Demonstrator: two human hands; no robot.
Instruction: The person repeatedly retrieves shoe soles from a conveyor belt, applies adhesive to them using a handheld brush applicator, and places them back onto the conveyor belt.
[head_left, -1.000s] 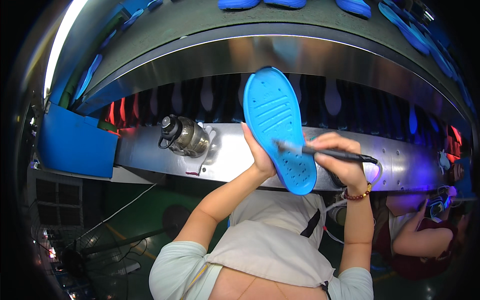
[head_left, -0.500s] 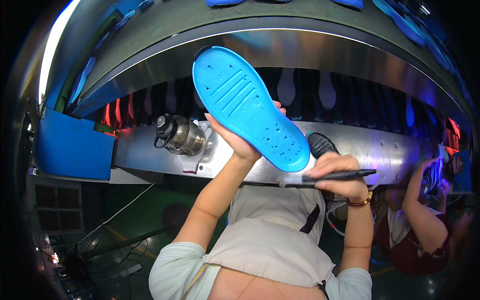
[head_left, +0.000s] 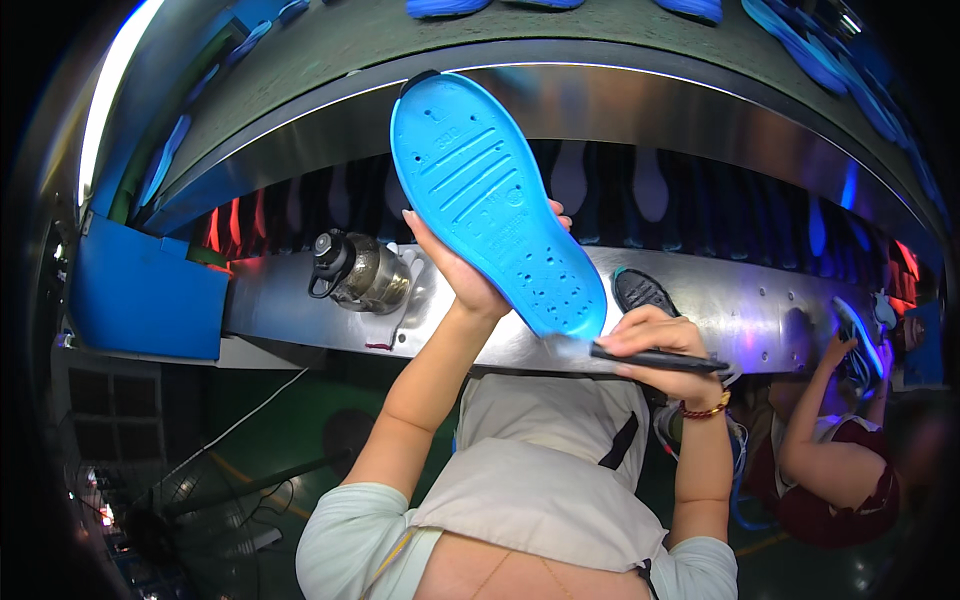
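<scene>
1. A bright blue shoe sole (head_left: 475,190) is held up at the centre, above the near edge of a metal bench; it tilts, with its wide end up and to the left and its narrower end down and to the right; the face toward the viewer shows raised bars, small holes and a rim.
2. The left hand (head_left: 468,278) supports the sole from behind, partly closed around it; the thumb lies along the left edge and fingertips show at the right; this cradle seems good, since it leaves the face free.
3. The right hand (head_left: 662,345) is closed around a dark-handled brush (head_left: 680,360); its pale, blurred bristles are at the sole's lower end; whether they touch, I cannot tell.
4. For even brushing, light strokes following the rim's curve would probably serve best; the sole should be kept steady, and the thumb clear of the bristles.
5. A black shoe (head_left: 643,291) rests on the metal bench (head_left: 725,300), just beyond the right hand; a dark-lidded bottle (head_left: 368,272) stands to the left.
6. Farther out, blue soles (head_left: 448,7) lie on a green belt (head_left: 300,115); a co-worker (head_left: 835,465) sits at the right.
</scene>
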